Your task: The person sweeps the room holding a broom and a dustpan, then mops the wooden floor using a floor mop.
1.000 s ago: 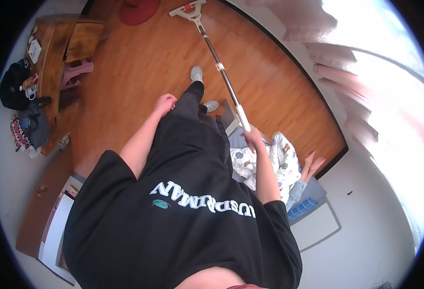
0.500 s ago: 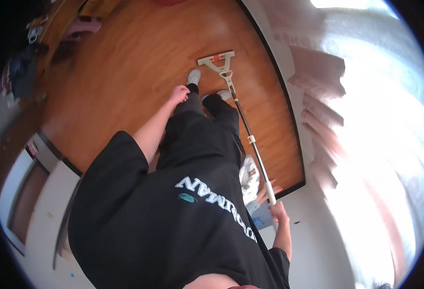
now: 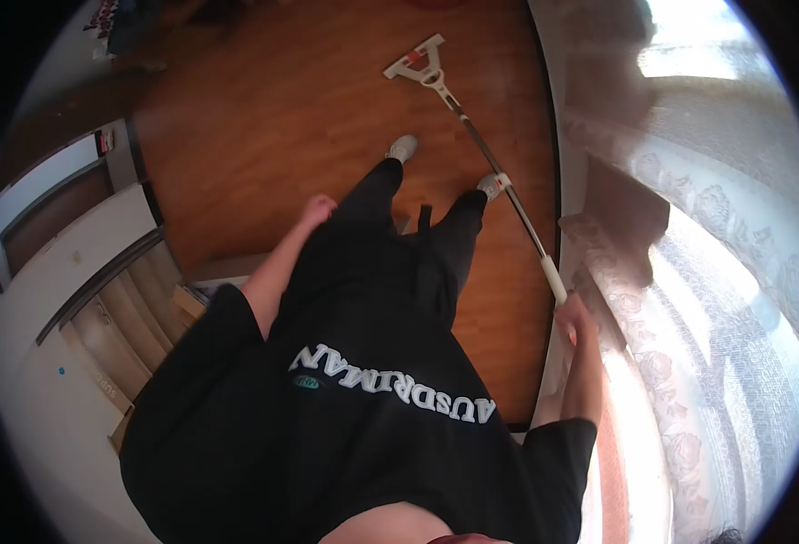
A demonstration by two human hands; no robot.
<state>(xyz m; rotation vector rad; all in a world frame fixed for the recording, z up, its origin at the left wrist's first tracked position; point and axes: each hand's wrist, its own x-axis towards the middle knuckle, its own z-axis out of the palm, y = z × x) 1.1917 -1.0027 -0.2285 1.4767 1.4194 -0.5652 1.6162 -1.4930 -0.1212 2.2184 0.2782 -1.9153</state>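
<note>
On the right, my right hand (image 3: 575,315) is closed round the white grip at the near end of a long mop pole (image 3: 528,227). The pole runs up and to the left to a pale triangular mop head (image 3: 418,62) with a red part, which rests on the wooden floor (image 3: 282,118). A white collar on the pole overlaps my right shoe (image 3: 490,188). My left hand (image 3: 320,208) hangs beside my left thigh, its fingers curled in with nothing seen in them. The left shoe (image 3: 403,148) stands on the floor ahead.
Light curtains (image 3: 681,299) hang along the right side beside a wall with a dark skirting edge (image 3: 554,118). At the left are a white-framed cabinet (image 3: 50,204) and stacked beige boards or boxes (image 3: 132,313). Dark clutter lies at the upper left.
The view has swung to the right, and the bedding and another person's feet have left it. The mop head has moved away from my feet since half a second ago. My right hand still holds the pole.
</note>
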